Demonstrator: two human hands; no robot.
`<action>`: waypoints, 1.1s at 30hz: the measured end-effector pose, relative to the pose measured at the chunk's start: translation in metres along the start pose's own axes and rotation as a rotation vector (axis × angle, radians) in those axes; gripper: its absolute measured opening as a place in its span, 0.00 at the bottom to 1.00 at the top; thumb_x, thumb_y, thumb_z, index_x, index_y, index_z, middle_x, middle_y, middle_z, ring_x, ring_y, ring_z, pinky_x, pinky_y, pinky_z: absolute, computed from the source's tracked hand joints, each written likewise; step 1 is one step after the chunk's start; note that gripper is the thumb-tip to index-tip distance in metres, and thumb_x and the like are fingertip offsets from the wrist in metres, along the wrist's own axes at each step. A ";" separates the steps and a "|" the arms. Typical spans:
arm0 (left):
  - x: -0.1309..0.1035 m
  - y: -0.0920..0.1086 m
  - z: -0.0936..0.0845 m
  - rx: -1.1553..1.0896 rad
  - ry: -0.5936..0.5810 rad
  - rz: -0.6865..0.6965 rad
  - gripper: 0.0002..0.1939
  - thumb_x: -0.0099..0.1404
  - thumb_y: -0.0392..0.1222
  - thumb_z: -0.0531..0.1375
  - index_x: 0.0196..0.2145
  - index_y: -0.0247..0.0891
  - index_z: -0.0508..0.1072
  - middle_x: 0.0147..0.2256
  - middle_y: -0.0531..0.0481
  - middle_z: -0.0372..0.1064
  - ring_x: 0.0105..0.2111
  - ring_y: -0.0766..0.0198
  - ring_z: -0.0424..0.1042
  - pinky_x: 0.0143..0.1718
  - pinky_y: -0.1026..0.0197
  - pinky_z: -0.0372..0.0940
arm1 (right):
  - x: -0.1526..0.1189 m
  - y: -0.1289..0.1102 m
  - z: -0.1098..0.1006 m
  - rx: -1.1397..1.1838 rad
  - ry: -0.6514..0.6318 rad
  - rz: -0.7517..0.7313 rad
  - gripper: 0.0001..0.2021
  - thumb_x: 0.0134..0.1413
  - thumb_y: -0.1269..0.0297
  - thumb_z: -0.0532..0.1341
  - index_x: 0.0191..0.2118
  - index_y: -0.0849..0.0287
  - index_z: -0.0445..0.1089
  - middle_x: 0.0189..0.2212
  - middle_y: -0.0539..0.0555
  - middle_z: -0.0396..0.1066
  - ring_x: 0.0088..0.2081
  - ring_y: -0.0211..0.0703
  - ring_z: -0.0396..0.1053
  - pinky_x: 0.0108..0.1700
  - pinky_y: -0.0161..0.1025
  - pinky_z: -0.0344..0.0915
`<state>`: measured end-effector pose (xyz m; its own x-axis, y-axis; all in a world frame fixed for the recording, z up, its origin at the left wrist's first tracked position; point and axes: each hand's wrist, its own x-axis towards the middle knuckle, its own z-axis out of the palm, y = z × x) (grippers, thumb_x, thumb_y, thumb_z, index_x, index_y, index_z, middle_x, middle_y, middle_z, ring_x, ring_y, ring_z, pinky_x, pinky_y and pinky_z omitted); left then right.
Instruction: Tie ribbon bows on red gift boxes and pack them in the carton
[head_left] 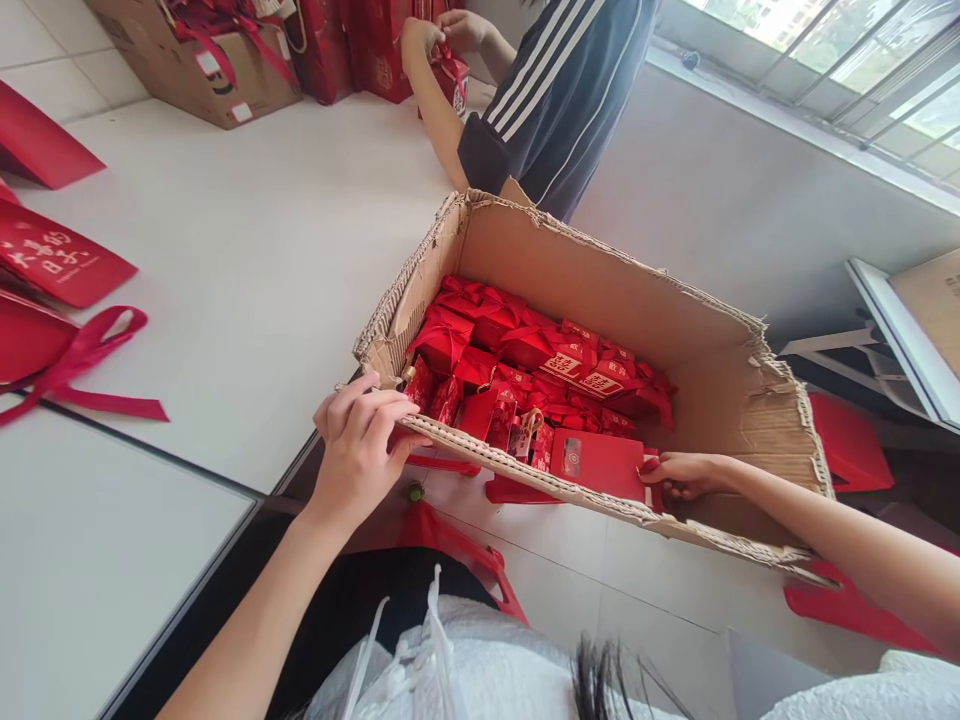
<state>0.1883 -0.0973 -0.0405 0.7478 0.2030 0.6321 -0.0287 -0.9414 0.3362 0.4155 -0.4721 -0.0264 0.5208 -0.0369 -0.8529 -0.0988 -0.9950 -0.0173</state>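
A large open cardboard box (600, 240) with torn edges stands at an angle before me. Several small red gift boxes (487, 310) with ribbons fill its left and middle part. My left hand (360, 445) grips the near left rim, fingers bent over the edge. Inside the right part, my right hand (686, 474) is closed on the end of a flat red box (600, 462), which lies along the near wall. Part of its fingers is hidden behind that box.
A white table (225, 250) holds red bags (67, 250) at the left and a filled carton (247, 80) at the back. Another person's hands (442, 38) handle a small red box. Red stools (847, 440) stand below.
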 end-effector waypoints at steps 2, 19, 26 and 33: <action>0.000 0.000 0.000 -0.002 0.001 -0.003 0.11 0.60 0.44 0.60 0.41 0.43 0.67 0.39 0.46 0.69 0.51 0.52 0.61 0.53 0.48 0.53 | -0.003 -0.003 0.003 0.075 -0.058 -0.008 0.05 0.53 0.68 0.57 0.28 0.60 0.63 0.18 0.51 0.66 0.22 0.36 0.67 0.25 0.29 0.64; -0.002 0.000 -0.001 -0.004 -0.013 -0.006 0.13 0.60 0.45 0.61 0.42 0.42 0.67 0.40 0.45 0.69 0.51 0.52 0.61 0.53 0.47 0.54 | 0.012 -0.052 0.006 -0.338 0.325 -0.033 0.06 0.44 0.68 0.61 0.31 0.65 0.71 0.27 0.61 0.72 0.29 0.48 0.73 0.25 0.32 0.64; -0.002 0.001 -0.002 -0.004 -0.025 -0.025 0.12 0.60 0.46 0.60 0.41 0.43 0.68 0.40 0.46 0.69 0.52 0.52 0.61 0.54 0.48 0.53 | 0.019 -0.067 -0.007 -0.411 0.327 -0.058 0.03 0.45 0.71 0.59 0.28 0.64 0.70 0.28 0.62 0.73 0.35 0.52 0.73 0.28 0.33 0.64; -0.001 0.001 -0.002 -0.018 -0.016 -0.022 0.11 0.60 0.45 0.60 0.41 0.43 0.68 0.39 0.46 0.69 0.51 0.52 0.61 0.53 0.48 0.54 | 0.030 -0.054 0.039 -0.229 0.283 -0.115 0.08 0.56 0.68 0.55 0.38 0.67 0.66 0.35 0.62 0.73 0.29 0.42 0.73 0.24 0.30 0.62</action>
<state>0.1865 -0.0983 -0.0394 0.7591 0.2188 0.6131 -0.0244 -0.9316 0.3626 0.4035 -0.4154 -0.0718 0.7340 0.0836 -0.6740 0.1492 -0.9880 0.0400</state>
